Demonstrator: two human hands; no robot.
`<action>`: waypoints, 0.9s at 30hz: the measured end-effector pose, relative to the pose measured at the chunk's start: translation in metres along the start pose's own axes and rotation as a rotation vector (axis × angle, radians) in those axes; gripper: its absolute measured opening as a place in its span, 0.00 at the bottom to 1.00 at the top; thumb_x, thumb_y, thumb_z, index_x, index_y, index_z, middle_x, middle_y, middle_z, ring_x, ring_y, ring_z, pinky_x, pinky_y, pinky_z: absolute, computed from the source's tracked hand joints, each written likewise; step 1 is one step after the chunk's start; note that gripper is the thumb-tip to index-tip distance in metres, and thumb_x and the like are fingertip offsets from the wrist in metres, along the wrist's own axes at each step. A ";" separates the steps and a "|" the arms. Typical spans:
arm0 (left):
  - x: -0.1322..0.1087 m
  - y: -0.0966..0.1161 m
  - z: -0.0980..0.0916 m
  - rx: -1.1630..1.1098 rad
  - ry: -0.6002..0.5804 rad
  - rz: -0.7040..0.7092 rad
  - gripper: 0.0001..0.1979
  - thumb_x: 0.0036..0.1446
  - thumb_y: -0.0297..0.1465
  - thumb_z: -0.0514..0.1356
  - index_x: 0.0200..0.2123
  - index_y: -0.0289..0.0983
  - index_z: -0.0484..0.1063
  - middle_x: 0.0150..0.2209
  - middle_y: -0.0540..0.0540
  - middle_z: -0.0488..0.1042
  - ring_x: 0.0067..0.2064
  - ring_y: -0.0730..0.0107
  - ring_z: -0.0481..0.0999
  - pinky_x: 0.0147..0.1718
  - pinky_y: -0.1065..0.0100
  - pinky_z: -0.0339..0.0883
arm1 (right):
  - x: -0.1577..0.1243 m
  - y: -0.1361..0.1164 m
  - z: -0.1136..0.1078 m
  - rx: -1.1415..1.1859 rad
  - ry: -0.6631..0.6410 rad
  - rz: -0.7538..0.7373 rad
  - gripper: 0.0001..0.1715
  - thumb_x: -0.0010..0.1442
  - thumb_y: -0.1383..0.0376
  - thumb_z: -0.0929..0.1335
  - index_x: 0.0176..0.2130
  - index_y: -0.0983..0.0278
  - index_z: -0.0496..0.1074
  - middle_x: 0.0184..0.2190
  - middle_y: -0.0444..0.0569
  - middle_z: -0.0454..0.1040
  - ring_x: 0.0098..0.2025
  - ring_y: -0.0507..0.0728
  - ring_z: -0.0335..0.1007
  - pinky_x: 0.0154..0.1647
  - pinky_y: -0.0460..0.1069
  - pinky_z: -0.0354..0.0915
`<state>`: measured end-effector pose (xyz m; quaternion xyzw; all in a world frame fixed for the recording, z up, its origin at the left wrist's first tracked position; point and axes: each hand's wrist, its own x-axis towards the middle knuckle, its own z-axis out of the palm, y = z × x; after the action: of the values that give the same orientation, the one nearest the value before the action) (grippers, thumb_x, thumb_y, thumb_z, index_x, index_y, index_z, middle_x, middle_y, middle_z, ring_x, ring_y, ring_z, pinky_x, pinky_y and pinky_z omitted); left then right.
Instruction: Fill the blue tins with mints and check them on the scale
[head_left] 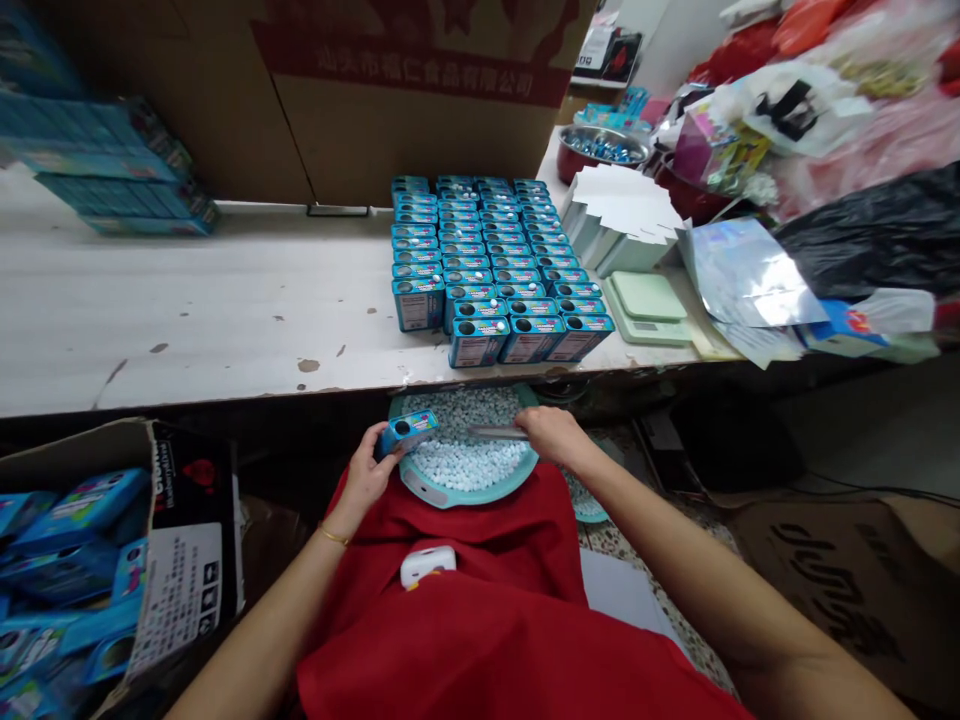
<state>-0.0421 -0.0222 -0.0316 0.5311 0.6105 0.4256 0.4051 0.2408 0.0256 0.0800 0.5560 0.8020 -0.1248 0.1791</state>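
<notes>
My left hand (pixel 365 472) is closed around a small blue box (pixel 406 431), held tilted over the left edge of a teal tray (pixel 442 494). The tray rests on my red-clad lap and is filled with small white and pale blue candies (pixel 465 450). My right hand (pixel 553 434) is closed on a thin metal scoop-like tool (pixel 495 432) lying across the candies. On the white table above, several rows of the same blue boxes (pixel 491 262) stand upright in a block.
A cardboard carton (pixel 187 520) with blue boxes sits at lower left. Flat white cartons (pixel 622 215), a green scale (pixel 649 308), a metal bowl (pixel 600 147) and bags crowd the table's right. A big cardboard box (pixel 405 90) stands behind; blue packs (pixel 112 165) are stacked far left.
</notes>
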 end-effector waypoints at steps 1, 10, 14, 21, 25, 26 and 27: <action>0.001 -0.002 -0.002 -0.025 0.010 -0.003 0.22 0.45 0.35 0.60 0.46 0.38 0.62 0.43 0.45 0.69 0.45 0.64 0.68 0.48 0.61 0.59 | 0.004 0.001 0.017 0.021 -0.029 0.044 0.17 0.56 0.75 0.58 0.39 0.64 0.72 0.39 0.56 0.74 0.43 0.59 0.70 0.40 0.50 0.62; 0.005 -0.005 -0.003 -0.125 0.049 -0.057 0.26 0.44 0.35 0.62 0.47 0.37 0.61 0.45 0.42 0.69 0.46 0.61 0.70 0.48 0.58 0.61 | 0.067 -0.071 0.103 0.291 -0.061 0.130 0.19 0.59 0.71 0.58 0.45 0.62 0.71 0.42 0.53 0.74 0.46 0.55 0.69 0.42 0.45 0.61; 0.001 -0.005 -0.008 -0.161 0.073 -0.091 0.26 0.44 0.36 0.62 0.47 0.37 0.60 0.45 0.42 0.69 0.45 0.62 0.71 0.47 0.58 0.62 | 0.074 -0.058 0.114 0.425 0.001 0.145 0.18 0.60 0.67 0.58 0.45 0.60 0.71 0.44 0.49 0.74 0.47 0.53 0.68 0.45 0.44 0.60; 0.002 -0.007 -0.011 -0.154 0.077 -0.043 0.25 0.44 0.35 0.62 0.47 0.37 0.61 0.44 0.43 0.70 0.45 0.63 0.71 0.47 0.60 0.62 | 0.060 -0.015 0.097 0.598 0.132 0.119 0.17 0.58 0.69 0.59 0.43 0.62 0.72 0.41 0.44 0.75 0.44 0.51 0.69 0.43 0.43 0.61; 0.004 -0.001 -0.002 -0.063 0.051 -0.016 0.24 0.44 0.35 0.62 0.46 0.37 0.63 0.43 0.44 0.69 0.45 0.62 0.69 0.47 0.61 0.60 | 0.040 0.002 0.062 0.688 0.272 0.049 0.16 0.57 0.69 0.60 0.40 0.61 0.74 0.37 0.44 0.76 0.41 0.52 0.70 0.42 0.45 0.62; 0.004 0.002 0.002 -0.041 0.041 -0.011 0.23 0.44 0.35 0.62 0.45 0.38 0.63 0.43 0.45 0.69 0.45 0.62 0.69 0.47 0.61 0.60 | 0.035 0.004 0.050 0.693 0.309 0.023 0.15 0.57 0.68 0.60 0.39 0.61 0.74 0.37 0.45 0.76 0.41 0.52 0.70 0.42 0.45 0.62; 0.004 0.005 0.006 -0.018 0.027 -0.005 0.22 0.45 0.35 0.61 0.45 0.38 0.63 0.43 0.45 0.69 0.45 0.63 0.69 0.47 0.62 0.60 | 0.030 0.005 0.039 0.677 0.332 -0.006 0.15 0.56 0.68 0.61 0.39 0.61 0.74 0.37 0.45 0.76 0.41 0.52 0.70 0.41 0.45 0.62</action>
<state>-0.0354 -0.0171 -0.0293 0.5200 0.6132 0.4375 0.4026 0.2417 0.0370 0.0325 0.5942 0.7350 -0.2913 -0.1477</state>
